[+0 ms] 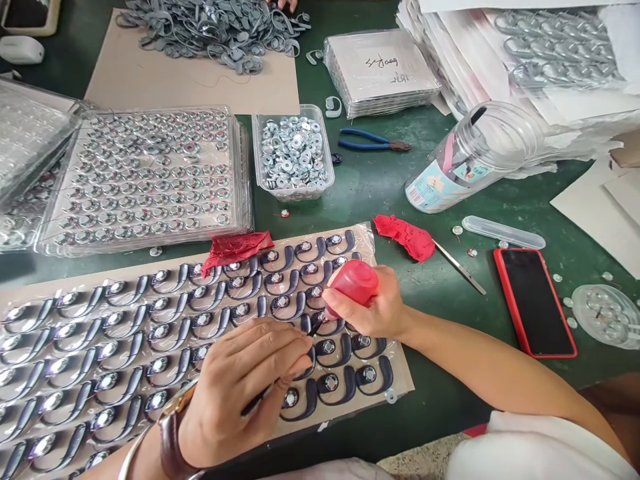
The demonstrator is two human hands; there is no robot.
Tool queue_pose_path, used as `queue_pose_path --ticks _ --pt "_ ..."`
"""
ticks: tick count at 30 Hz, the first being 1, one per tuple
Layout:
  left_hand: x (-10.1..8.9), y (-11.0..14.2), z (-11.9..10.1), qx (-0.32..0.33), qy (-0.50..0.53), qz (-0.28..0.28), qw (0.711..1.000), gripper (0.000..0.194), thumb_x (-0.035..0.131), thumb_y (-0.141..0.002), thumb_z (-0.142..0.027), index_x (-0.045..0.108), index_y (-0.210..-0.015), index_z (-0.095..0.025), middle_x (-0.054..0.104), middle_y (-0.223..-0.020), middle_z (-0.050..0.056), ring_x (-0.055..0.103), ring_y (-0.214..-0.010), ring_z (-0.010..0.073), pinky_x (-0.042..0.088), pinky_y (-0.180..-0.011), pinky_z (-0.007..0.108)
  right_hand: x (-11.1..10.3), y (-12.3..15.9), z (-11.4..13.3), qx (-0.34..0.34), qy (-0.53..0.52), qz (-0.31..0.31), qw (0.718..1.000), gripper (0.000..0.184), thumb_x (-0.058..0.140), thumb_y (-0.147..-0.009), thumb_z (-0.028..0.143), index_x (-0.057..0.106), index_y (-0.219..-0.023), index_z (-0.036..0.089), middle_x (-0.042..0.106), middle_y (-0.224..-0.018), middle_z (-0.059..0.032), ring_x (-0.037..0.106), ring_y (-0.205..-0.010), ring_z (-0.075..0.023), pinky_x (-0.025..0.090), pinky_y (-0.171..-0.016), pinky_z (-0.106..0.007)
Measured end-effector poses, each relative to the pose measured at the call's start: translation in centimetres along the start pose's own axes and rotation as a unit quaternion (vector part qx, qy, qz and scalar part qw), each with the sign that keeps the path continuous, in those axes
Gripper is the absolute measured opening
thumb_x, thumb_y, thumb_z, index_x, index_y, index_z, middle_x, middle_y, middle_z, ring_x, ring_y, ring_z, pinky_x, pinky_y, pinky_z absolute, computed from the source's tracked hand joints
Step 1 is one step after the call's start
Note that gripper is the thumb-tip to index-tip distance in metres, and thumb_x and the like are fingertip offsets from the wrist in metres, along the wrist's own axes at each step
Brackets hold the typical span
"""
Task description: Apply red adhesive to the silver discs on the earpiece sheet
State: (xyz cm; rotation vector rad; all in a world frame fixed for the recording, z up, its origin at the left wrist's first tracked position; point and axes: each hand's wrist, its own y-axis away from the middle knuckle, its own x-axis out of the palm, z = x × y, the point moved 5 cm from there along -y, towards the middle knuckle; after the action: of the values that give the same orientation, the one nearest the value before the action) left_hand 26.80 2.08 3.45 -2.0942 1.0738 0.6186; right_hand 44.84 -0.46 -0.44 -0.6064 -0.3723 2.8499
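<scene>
My right hand (377, 307) is closed around a red squeeze bottle (353, 283), its bottom end up and its lower end pointing down at one dark ear-hook part (336, 325). My left hand (250, 383) is closed on a thin dark pointed tool (316, 326), with its tip beside that same part; most of the tool is hidden in the fingers. Under both hands lies a cardboard sheet (403, 373) in clear film, bearing rows of curved dark ear-hook parts, each with a round silver speaker disc. A red rag (235, 250) rests on the sheet's far edge.
Beyond the sheet stand stacked trays (150, 177) of speakers, a tub (294, 157) of metal washers, blue-handled pliers (375, 141) and a tilted clear jar (465, 160). On the right lie metal tweezers (460, 268) and a phone (536, 303). Grey hooks (210, 30) are heaped at the back.
</scene>
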Motion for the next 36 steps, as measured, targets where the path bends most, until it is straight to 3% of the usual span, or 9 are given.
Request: queue_pose_path --ticks 5,9,12,15,21,27,33,36 --pt "-0.4 -0.7 1.1 -0.060 0.015 -0.035 0.997 0.017 0.057 -0.086 -0.006 0.067 -0.095 -0.016 0.072 -0.092 0.002 0.068 -0.084 0.0125 0.057 -0.077 0.024 0.0 0.3 0.1 -0.040 0.006 -0.037 0.999 0.020 0.069 -0.080 0.036 0.064 -0.067 0.021 0.070 -0.064 -0.0008 0.063 -0.053 -0.0127 0.051 -0.050 -0.026" --pt "-0.4 -0.4 1.4 -0.078 0.006 -0.044 0.996 0.014 0.058 -0.088 -0.009 0.066 -0.096 -0.018 0.072 -0.092 0.001 0.068 -0.082 0.0117 0.057 -0.073 0.024 -0.4 0.4 -0.1 0.026 -0.072 -0.031 0.997 0.021 0.071 -0.079 0.037 0.064 -0.068 0.020 0.066 -0.057 0.0007 0.063 -0.052 -0.0130 0.052 -0.052 -0.026" --pt "-0.2 0.4 0.1 -0.022 -0.006 -0.032 0.999 0.017 0.058 -0.087 -0.007 0.066 -0.100 -0.015 0.073 -0.092 0.003 0.068 -0.087 0.0140 0.058 -0.078 0.027 -0.5 0.9 -0.1 0.103 -0.154 0.007 0.983 0.018 0.068 -0.084 0.034 0.063 -0.073 0.020 0.063 -0.055 0.0017 0.062 -0.050 -0.0124 0.052 -0.052 -0.026" --pt "0.5 1.9 -2.1 0.067 -0.048 -0.003 0.997 0.019 0.058 -0.086 -0.006 0.066 -0.104 -0.009 0.073 -0.096 0.008 0.069 -0.095 0.0188 0.058 -0.086 0.033 -0.7 1.9 0.0 0.126 -0.165 -0.004 0.978 0.017 0.071 -0.081 0.034 0.063 -0.075 0.020 0.063 -0.056 0.0015 0.063 -0.050 -0.0134 0.052 -0.050 -0.027" --pt "2.0 4.2 -3.9 0.108 -0.114 0.006 0.988 0.020 0.061 -0.090 -0.013 0.067 -0.107 -0.007 0.073 -0.102 0.007 0.067 -0.106 0.0184 0.052 -0.102 0.032 0.0 3.6 0.1 0.072 -0.147 -0.017 0.986 0.016 0.070 -0.080 0.032 0.061 -0.073 0.020 0.064 -0.056 0.0001 0.062 -0.051 -0.0142 0.054 -0.051 -0.027" --pt "2.7 4.5 -4.4 0.119 -0.150 0.017 0.981 0.019 0.056 -0.092 -0.011 0.068 -0.105 -0.005 0.073 -0.105 0.009 0.067 -0.106 0.0224 0.057 -0.094 0.036 0.5 3.4 0.8 0.005 -0.109 0.007 0.994 0.016 0.070 -0.079 0.026 0.059 -0.069 0.019 0.063 -0.054 0.0015 0.059 -0.049 -0.0115 0.052 -0.050 -0.024" --pt "2.8 4.3 -5.0 0.111 -0.171 0.007 0.979 0.019 0.052 -0.094 -0.011 0.069 -0.103 -0.006 0.074 -0.103 0.007 0.069 -0.103 0.0211 0.059 -0.089 0.036 0.2 3.2 1.8 -0.099 -0.009 -0.032 0.995 0.023 0.069 -0.081 0.037 0.061 -0.069 0.019 0.065 -0.059 -0.0009 0.062 -0.052 -0.0123 0.052 -0.050 -0.023" --pt "2.7 4.2 -5.0 0.105 -0.163 0.015 0.981 0.018 0.055 -0.093 -0.010 0.068 -0.104 -0.006 0.074 -0.103 0.007 0.069 -0.103 0.0212 0.059 -0.089 0.036 0.3 3.3 1.6 -0.097 0.007 -0.035 0.995 0.021 0.066 -0.084 0.034 0.062 -0.071 0.019 0.064 -0.057 -0.0005 0.061 -0.050 -0.0122 0.052 -0.050 -0.025"
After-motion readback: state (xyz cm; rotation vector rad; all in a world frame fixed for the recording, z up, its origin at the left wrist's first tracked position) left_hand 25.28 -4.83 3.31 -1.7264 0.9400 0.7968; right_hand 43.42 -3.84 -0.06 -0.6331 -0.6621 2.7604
